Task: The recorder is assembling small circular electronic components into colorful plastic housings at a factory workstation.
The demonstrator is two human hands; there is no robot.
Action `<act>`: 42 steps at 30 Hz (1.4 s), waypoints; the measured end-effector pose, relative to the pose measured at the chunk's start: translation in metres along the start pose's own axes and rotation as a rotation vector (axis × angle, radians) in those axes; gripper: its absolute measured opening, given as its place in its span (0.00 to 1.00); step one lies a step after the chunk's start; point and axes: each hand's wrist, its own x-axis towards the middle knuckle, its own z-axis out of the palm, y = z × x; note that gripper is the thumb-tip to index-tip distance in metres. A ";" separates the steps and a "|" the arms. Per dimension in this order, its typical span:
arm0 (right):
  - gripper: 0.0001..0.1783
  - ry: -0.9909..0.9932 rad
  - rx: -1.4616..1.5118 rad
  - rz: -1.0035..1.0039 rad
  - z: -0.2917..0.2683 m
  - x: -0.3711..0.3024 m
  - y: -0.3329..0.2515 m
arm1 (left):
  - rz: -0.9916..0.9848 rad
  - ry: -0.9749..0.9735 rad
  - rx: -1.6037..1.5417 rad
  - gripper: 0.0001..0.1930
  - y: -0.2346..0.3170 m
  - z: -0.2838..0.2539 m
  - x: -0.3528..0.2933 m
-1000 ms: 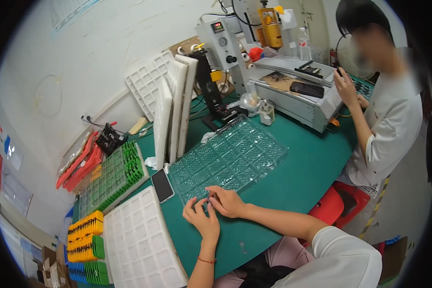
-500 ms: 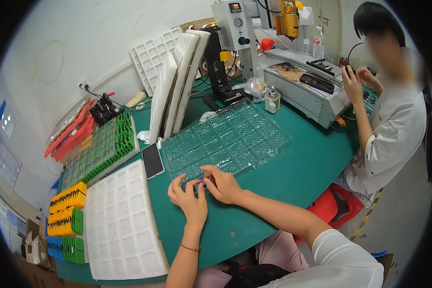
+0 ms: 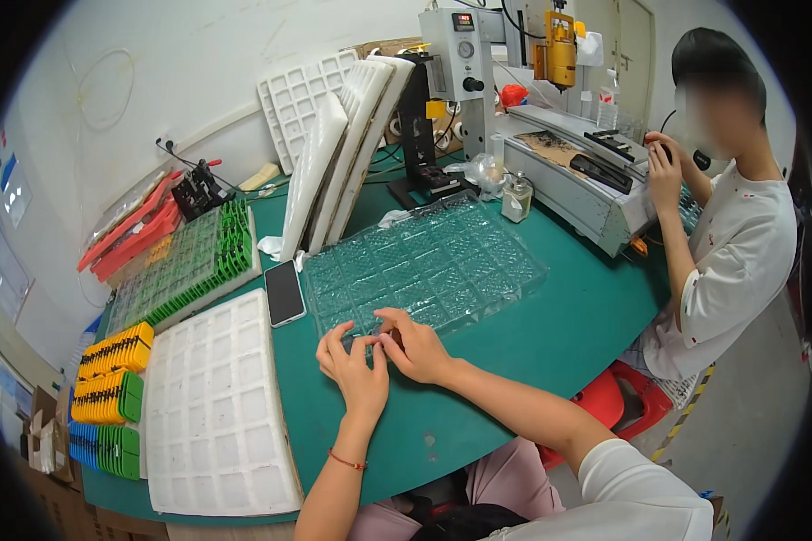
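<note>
Both my hands meet at the near left corner of a clear plastic tray [image 3: 424, 261] divided into shallow square pockets, lying on the green table. My left hand [image 3: 355, 368] has its thumb and fingers bent together in a pinch. Against its fingertips, the curled fingers of my right hand [image 3: 415, 349] come in from the right. Something small and dark seems to sit between the fingertips, too hidden to name. A phone [image 3: 285, 293] with a dark screen rests left of the tray.
White foam tray [image 3: 221, 406] at left; beside it, yellow, green and blue plastic pieces [image 3: 108, 388]. Behind are a rack of green pieces [image 3: 185, 266], leaning white trays [image 3: 347, 153], a glass bottle [image 3: 517, 197] and a grey machine [image 3: 573, 176]. A co-worker [image 3: 726, 234] sits at right.
The view has shifted slightly, so the surroundings sit a little differently in the picture. My hands stay together at the tray's corner with almost the same grip. The co-worker's hands have moved slightly.
</note>
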 end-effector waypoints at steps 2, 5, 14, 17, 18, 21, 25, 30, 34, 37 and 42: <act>0.24 0.003 -0.003 -0.003 0.000 0.000 -0.001 | -0.004 -0.004 -0.003 0.03 -0.001 0.000 0.000; 0.24 0.005 0.000 0.003 0.000 0.001 0.000 | -0.011 -0.015 -0.012 0.03 0.000 0.001 0.000; 0.24 -0.007 -0.012 0.027 0.001 0.001 0.001 | -0.020 -0.030 -0.040 0.03 -0.003 0.003 0.000; 0.23 -0.014 -0.008 0.038 0.001 0.002 -0.001 | -0.017 -0.036 -0.044 0.04 -0.003 0.003 0.000; 0.23 -0.012 -0.009 0.041 0.000 0.002 -0.001 | -0.014 -0.036 -0.045 0.04 -0.003 0.003 0.000; 0.23 -0.021 -0.017 0.058 0.000 0.002 -0.001 | -0.002 -0.040 -0.052 0.04 -0.002 0.003 0.001; 0.21 -0.026 -0.016 0.050 0.000 0.002 -0.002 | 0.006 -0.053 -0.049 0.04 -0.004 0.005 0.000; 0.19 -0.033 -0.028 0.035 0.000 0.003 -0.003 | 0.014 -0.039 -0.023 0.05 -0.004 0.005 -0.001; 0.18 -0.009 0.057 0.080 0.000 0.003 -0.003 | 0.002 -0.039 -0.026 0.05 -0.005 0.004 -0.001; 0.16 0.007 0.149 0.133 0.000 0.003 -0.002 | -0.012 -0.038 -0.027 0.05 -0.005 0.004 0.000; 0.15 -0.010 0.343 0.291 -0.005 0.005 -0.006 | -0.079 -0.042 -0.075 0.04 -0.005 0.001 0.001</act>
